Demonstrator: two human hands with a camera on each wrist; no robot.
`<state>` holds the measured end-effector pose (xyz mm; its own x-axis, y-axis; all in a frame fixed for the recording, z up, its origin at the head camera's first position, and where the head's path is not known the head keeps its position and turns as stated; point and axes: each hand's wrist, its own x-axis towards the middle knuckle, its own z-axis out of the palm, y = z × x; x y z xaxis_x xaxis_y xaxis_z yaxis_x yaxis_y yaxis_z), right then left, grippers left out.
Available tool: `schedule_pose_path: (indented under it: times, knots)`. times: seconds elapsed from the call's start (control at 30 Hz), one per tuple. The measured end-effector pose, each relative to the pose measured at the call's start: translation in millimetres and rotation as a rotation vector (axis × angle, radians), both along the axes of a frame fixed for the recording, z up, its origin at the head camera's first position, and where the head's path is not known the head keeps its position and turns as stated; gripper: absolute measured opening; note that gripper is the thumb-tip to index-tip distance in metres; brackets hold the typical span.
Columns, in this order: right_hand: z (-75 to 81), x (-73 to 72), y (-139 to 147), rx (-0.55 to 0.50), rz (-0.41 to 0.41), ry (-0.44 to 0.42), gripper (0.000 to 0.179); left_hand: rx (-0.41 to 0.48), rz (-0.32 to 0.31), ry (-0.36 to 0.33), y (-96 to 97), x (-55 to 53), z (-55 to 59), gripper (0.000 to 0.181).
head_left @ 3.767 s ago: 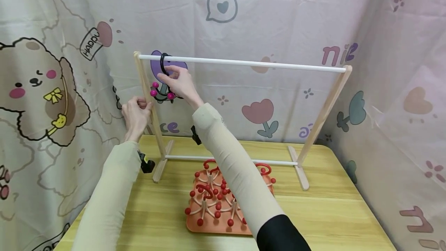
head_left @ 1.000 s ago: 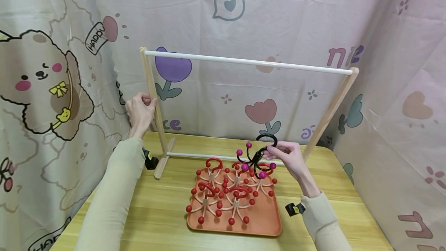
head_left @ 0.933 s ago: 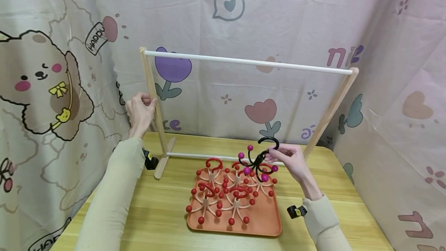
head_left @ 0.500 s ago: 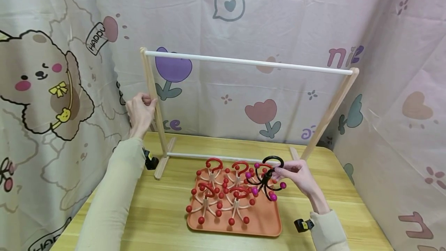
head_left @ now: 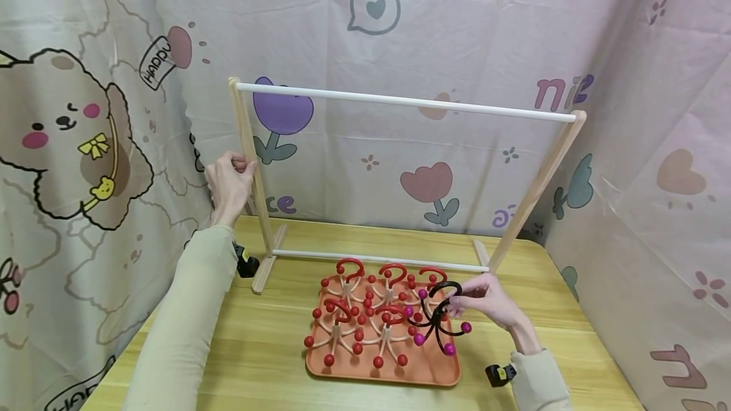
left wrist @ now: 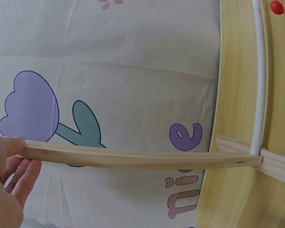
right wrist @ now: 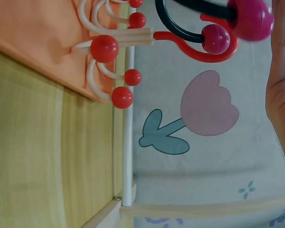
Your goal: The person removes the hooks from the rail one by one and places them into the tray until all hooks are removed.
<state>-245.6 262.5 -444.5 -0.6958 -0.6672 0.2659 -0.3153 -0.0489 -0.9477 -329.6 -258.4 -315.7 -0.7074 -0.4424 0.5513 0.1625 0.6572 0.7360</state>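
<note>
My right hand (head_left: 490,300) pinches a black claw-shaped hanger (head_left: 437,317) near the base of its hook. Its curved arms end in magenta balls. It is low at the front right of the orange tray (head_left: 425,365); I cannot tell whether its balls touch the tray. In the right wrist view, magenta balls (right wrist: 251,19) are close to the camera. My left hand (head_left: 230,184) holds the left wooden post (head_left: 259,195) of a rack between thumb and fingers. The left wrist view shows thumb and fingers around that post (left wrist: 133,157).
Several pale hangers with red hooks and red balls (head_left: 337,332) stand on the tray. Behind it, the rack has a white top bar (head_left: 365,97) and a white lower bar (head_left: 365,257). The wooden table (head_left: 542,347) meets patterned curtains (head_left: 342,144).
The black hanger has come off the left end of the top bar. My right hand has brought it right and down to the tray. My left hand stays on the post.
</note>
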Motion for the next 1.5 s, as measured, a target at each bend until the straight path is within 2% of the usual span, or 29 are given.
schedule_pose_path:
  times: [0.17, 0.33, 0.57, 0.8, 1.0, 1.27, 1.5]
  knots:
    - [-4.0, 0.4, 2.1, 0.025, 0.002, -0.023, 0.021, 0.000, -0.003, 0.005, 0.1, -0.2, -0.2, 0.024]
    - [-9.7, -1.8, 5.1, 0.005, 0.102, 0.010, 0.017, 0.001, -0.002, 0.003, -0.2, -0.7, 0.0, 0.024]
    - [-14.6, -4.8, -0.3, 0.075, 0.197, -0.077, 0.022, 0.005, 0.002, 0.008, -0.7, -0.8, 0.5, 0.024]
    - [-20.1, -5.2, -7.0, 0.161, 0.172, -0.153, 0.027, -0.003, -0.001, 0.009, -0.7, -0.6, -0.9, 0.024]
    - [-26.6, -8.0, -7.1, 0.194, 0.199, -0.153, 0.029, 0.000, 0.002, 0.004, -0.5, -0.7, -0.7, 0.024]
    - [-35.5, -9.7, -3.6, 0.161, 0.229, -0.126, 0.022, -0.010, 0.005, 0.015, -0.7, -1.1, -0.7, 0.023]
    - [-38.9, -9.8, -1.4, 0.155, 0.206, -0.171, 0.022, -0.004, -0.001, 0.013, -0.9, -0.8, -0.4, 0.024]
